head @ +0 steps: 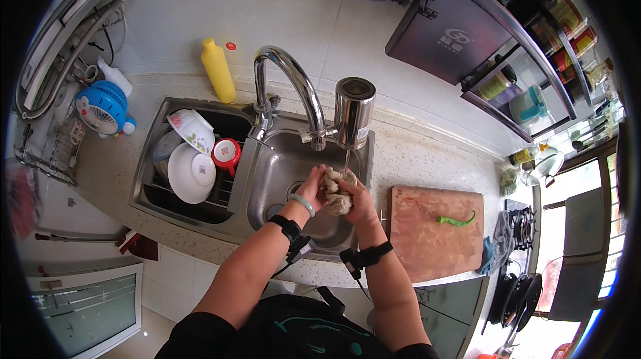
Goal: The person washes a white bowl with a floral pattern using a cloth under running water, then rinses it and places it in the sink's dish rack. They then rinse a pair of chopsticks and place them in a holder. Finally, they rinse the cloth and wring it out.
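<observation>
Over the right basin (280,164) of a steel sink, both my hands grip a crumpled beige-grey cloth (338,198). My left hand (311,191) presses it from the left and wears a pale bangle at the wrist. On the other side, my right hand (361,203) wraps its fingers and thumb around the bunched fabric. A thin stream of water (347,158) falls onto the cloth from below the steel filter (354,114) fixed to the curved chrome faucet (290,66). The cloth's underside is hidden.
Bowls (192,174) and a red mug (226,154) stand upside down in the left basin. A wooden cutting board (430,254) with a green chili pepper (456,221) lies to the right. Behind the sink stands a yellow bottle (219,71); a blue fan (102,108) is far left.
</observation>
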`<control>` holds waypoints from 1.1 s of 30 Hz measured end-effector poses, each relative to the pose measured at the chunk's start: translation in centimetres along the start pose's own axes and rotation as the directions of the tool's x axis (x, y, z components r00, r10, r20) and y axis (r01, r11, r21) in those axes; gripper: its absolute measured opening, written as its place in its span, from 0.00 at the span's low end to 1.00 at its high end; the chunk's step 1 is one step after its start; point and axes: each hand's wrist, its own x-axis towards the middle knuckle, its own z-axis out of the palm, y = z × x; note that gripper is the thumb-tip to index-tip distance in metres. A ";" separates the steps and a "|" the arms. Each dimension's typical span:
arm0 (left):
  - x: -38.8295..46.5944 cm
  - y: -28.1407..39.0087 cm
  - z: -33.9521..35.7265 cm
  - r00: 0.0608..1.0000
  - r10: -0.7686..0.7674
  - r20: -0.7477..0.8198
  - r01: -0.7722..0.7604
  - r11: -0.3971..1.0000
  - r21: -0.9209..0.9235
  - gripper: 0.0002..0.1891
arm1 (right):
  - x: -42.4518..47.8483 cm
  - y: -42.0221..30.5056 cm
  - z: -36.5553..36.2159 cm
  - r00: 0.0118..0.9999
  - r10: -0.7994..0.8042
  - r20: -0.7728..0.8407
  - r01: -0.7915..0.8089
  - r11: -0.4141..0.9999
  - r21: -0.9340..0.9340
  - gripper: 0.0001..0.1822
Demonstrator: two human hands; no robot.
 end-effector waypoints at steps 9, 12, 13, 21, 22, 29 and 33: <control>0.5 -1.0 1.3 0.991 -0.083 0.106 0.063 0.983 0.175 0.15 | 1.3 1.5 0.7 0.822 -0.549 -0.155 0.054 0.344 -0.937 0.13; -0.4 -3.0 3.8 0.978 0.125 -0.168 -0.109 0.989 0.104 0.13 | 1.8 1.4 0.4 0.787 -0.597 -0.159 -0.010 0.245 -0.970 0.14; -0.6 -3.0 3.6 0.971 0.148 -0.189 -0.117 0.979 0.165 0.13 | 2.0 1.6 0.1 0.790 -0.595 -0.151 -0.027 0.212 -0.977 0.16; -0.1 1.5 1.9 0.946 0.271 -0.177 -0.067 0.698 0.713 0.10 | 1.9 1.5 -2.5 0.987 -0.154 0.046 0.134 0.632 -0.763 0.26; 0.7 2.0 1.3 0.972 0.222 -0.073 -0.137 0.796 0.590 0.08 | 1.8 1.4 -2.5 0.983 -0.125 0.134 0.181 0.544 -0.819 0.26; -0.6 4.4 4.7 0.925 0.360 -0.120 -0.223 0.771 0.597 0.22 | 1.9 0.4 -5.2 0.992 -0.064 -0.109 -0.010 0.821 -0.571 0.13; -2.2 3.0 2.9 0.932 0.236 -0.276 -0.036 0.815 0.578 0.27 | 2.0 -0.4 -4.4 0.996 -0.079 -0.052 0.066 0.976 -0.209 0.13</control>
